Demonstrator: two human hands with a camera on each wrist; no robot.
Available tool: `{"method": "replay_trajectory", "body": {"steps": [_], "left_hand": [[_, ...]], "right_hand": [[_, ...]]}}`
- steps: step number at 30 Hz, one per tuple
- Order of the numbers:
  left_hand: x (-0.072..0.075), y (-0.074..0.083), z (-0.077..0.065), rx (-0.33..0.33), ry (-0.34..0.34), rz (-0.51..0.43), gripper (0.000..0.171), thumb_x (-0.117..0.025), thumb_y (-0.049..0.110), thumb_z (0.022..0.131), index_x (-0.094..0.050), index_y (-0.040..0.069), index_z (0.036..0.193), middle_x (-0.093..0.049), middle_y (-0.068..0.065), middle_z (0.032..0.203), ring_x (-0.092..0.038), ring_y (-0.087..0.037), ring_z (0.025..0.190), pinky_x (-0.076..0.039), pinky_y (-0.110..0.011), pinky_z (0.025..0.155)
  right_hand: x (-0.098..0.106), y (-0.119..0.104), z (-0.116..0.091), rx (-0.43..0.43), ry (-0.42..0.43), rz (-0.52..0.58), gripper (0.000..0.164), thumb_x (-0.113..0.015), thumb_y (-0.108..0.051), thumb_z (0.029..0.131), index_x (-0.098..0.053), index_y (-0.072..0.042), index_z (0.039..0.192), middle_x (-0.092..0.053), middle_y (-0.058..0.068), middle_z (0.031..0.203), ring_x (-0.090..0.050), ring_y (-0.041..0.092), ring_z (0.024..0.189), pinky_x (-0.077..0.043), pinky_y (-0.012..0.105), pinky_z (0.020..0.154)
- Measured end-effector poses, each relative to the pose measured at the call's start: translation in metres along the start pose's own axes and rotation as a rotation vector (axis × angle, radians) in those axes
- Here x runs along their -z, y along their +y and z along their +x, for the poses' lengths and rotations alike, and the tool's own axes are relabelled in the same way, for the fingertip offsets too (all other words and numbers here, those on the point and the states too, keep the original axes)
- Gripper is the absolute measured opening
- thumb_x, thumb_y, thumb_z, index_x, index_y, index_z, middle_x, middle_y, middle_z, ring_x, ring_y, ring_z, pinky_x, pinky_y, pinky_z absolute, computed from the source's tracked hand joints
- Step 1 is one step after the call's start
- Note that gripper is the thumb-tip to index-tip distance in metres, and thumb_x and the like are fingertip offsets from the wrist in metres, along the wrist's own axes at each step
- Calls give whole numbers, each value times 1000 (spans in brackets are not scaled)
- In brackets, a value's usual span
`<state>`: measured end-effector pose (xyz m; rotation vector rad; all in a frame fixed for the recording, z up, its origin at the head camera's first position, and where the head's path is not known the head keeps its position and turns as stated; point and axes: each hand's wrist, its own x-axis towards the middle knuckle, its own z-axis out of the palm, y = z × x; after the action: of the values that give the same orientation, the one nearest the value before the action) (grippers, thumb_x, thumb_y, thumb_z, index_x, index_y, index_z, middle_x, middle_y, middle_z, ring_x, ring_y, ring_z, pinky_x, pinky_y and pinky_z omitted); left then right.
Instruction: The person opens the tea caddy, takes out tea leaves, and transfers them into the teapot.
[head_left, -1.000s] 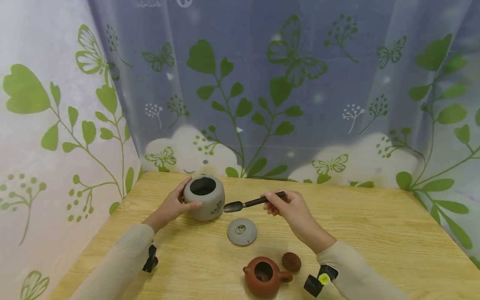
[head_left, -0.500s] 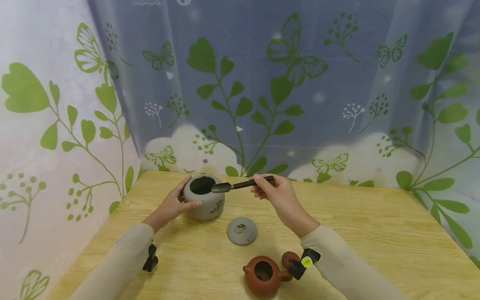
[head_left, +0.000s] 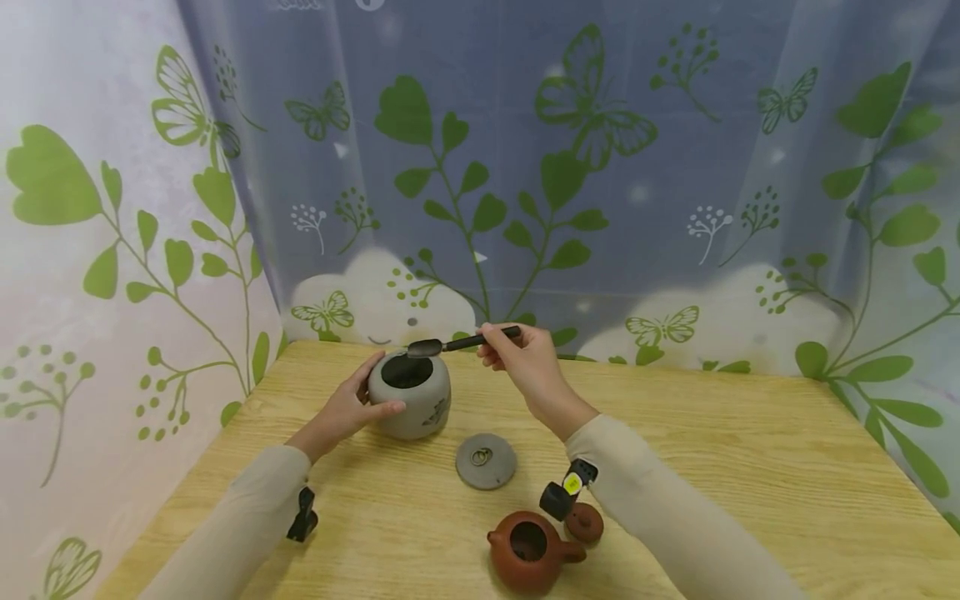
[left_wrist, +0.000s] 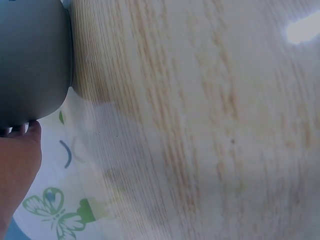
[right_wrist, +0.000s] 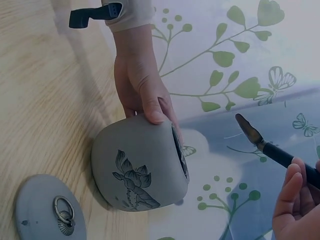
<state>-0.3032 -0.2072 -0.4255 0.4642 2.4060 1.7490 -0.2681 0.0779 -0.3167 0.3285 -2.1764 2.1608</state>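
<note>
A grey round jar point(head_left: 427, 404) with a dark lotus drawing stands uncovered on the table. My left hand point(head_left: 347, 414) grips its left side, thumb in front and the other fingers behind. In the left wrist view the jar's side point(left_wrist: 32, 55) fills the upper left corner. My right hand point(head_left: 534, 362) pinches the black handle of a small scoop point(head_left: 426, 348). The scoop's bowl overlaps the far rim of the jar's mouth in the head view. From the right wrist, the scoop point(right_wrist: 250, 131) shows apart from the jar point(right_wrist: 145, 165), above its opening.
The jar's grey lid point(head_left: 498, 471) with a ring on top lies just in front of the jar. Nearer stands a brown clay teapot point(head_left: 517, 575), uncovered, dark bits inside, its small lid point(head_left: 587, 525) beside it. Printed curtains point(head_left: 675, 208) rise behind the table.
My right hand has lifted the scoop and carried it left, from beside the jar to over its mouth. The left hand and the jar have stayed in place.
</note>
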Motion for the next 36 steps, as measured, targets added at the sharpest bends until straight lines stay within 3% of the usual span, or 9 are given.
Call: {"method": "replay_trajectory", "body": {"steps": [6,14,20,25,30,36], "left_hand": [[0,-1,1,11,2,2,98,-75,28,85,-7,25,156,-11,-9,160,-21,-33,144,-33,-52,109],[0,1,1,20,3,22,98,-75,27,85,-7,25,156,-13,-10,160,-23,-33,143,-32,-52,110],[0,2,-1,29,11,14,98,-75,28,84,-8,26,156,-15,-9,160,-24,-32,143,-31,-52,111],[0,1,-1,18,15,23,98,-75,26,85,-7,24,156,-15,-10,159,-24,-32,143,-31,-51,110],[-1,0,1,16,16,25,96,-74,27,86,-8,25,156,-16,-10,159,-24,-32,143,-31,-52,110],[-1,0,1,5,5,30,96,-73,28,87,-7,24,156,-13,-11,160,-22,-33,144,-31,-52,110]], "right_hand": [[-13,7,14,17,36,-34,24,-62,-20,95,-71,2,96,-66,0,72,-63,17,68,-54,32,70],[-24,21,31,-6,53,-96,23,-63,-21,94,-71,0,97,-67,4,74,-67,24,73,-55,28,68],[-30,32,37,-7,36,-138,24,-63,-22,94,-71,0,101,-68,5,75,-67,23,73,-56,35,73],[-36,42,39,-5,22,-176,23,-62,-21,95,-71,-1,99,-69,12,80,-67,21,72,-56,33,70],[-41,49,40,23,22,-297,21,-61,-22,95,-72,-5,98,-70,15,85,-68,30,81,-53,28,64],[-47,50,40,121,-18,-487,20,-59,-22,97,-72,-8,102,-70,9,85,-66,21,76,-52,29,64]]}}
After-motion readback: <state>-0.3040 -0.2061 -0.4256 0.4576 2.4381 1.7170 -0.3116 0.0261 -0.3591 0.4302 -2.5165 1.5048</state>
